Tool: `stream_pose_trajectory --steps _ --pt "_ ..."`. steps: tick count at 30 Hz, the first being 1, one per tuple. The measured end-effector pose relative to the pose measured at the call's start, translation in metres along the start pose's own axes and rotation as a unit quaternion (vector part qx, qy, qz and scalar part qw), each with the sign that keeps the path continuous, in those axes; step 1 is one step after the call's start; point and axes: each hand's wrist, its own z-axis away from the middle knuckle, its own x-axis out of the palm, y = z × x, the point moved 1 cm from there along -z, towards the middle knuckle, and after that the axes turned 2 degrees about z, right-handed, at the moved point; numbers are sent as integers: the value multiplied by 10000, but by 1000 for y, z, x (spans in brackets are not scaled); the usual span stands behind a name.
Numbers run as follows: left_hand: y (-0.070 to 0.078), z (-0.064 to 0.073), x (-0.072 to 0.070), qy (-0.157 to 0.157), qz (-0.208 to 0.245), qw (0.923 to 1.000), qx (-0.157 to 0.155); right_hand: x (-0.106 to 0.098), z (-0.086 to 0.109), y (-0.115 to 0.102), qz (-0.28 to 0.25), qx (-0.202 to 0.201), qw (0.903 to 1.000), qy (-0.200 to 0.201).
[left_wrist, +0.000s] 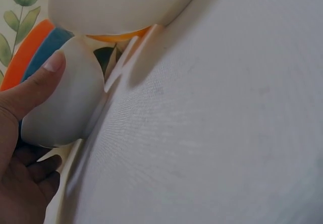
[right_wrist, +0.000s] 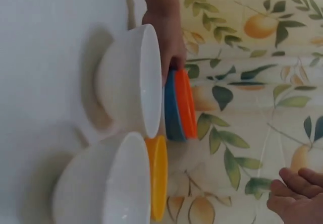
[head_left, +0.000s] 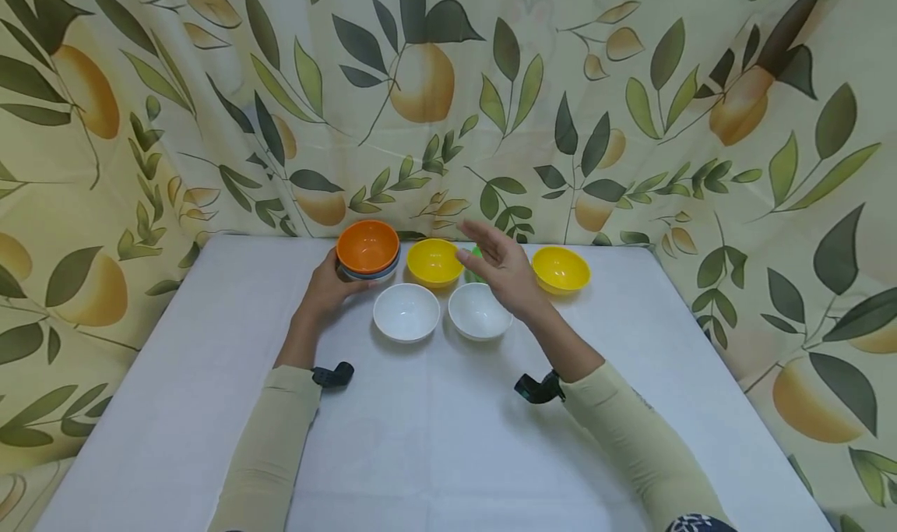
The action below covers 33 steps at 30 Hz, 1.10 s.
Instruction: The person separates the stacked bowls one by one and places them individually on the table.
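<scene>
At the back left of the table, my left hand (head_left: 324,289) grips a stack of nested bowls. An orange bowl (head_left: 367,246) tops it, a blue bowl (left_wrist: 46,49) sits under that, and a white bowl (left_wrist: 73,95) is lowest. The thumb presses the white bowl's side in the left wrist view. My right hand (head_left: 506,276), fingers extended and holding nothing, is raised over a green bowl (head_left: 472,276), hiding most of it. To the green bowl's left stands a yellow bowl (head_left: 434,262).
Two white bowls, one on the left (head_left: 406,314) and one on the right (head_left: 480,315), stand in front of the back row. Another yellow bowl (head_left: 561,270) is at the right end. A leaf-and-fruit patterned curtain (head_left: 434,158) hangs behind the white-covered table (head_left: 420,446).
</scene>
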Motion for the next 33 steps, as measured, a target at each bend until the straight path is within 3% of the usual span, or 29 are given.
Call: stream_pose_trajectory --steps 7,14,17,25,33 --pt "1 -2 -7 16 -18 10000 -14 26 -46 -19 214 -109 9997 -21" --pt "-3 -3 -8 12 36 10000 -8 52 -86 -13 1120 251 9928 -334" --pt "-6 -3 -7 3 -11 10000 89 61 -94 -5 1311 475 9894 -406" --pt "-7 0 -3 -72 -75 9998 171 83 -110 14 1609 601 9829 -669" --pt "-4 0 -2 -63 -36 9995 301 98 -122 29 2548 780 9570 -1149"
